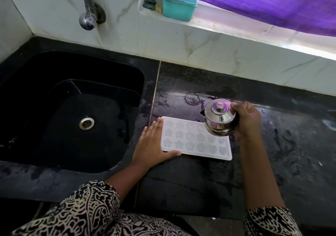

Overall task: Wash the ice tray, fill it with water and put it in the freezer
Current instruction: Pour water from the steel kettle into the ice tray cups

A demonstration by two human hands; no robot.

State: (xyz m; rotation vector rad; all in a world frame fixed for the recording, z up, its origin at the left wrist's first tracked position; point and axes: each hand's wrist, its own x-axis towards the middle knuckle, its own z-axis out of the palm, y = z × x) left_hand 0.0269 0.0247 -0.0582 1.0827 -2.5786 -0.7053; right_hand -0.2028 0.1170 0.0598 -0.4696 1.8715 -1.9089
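Note:
A white ice tray (190, 141) with several shaped cavities lies flat on the black counter (190, 181), just right of the sink. My left hand (151, 143) lies flat with straight fingers along the tray's left edge, thumb against its near edge. My right hand (246, 120) grips a small lidded steel pot (219, 120) and holds it tilted over the tray's far right corner. Whether water is flowing from the pot cannot be seen.
The black sink (36, 108) with its steel drain (86, 122) is at the left, below a steel tap (87, 12). A wire ring (191, 98) lies on the wet counter behind the tray. A teal box (179, 4) stands on the window ledge under a purple cloth (263, 3).

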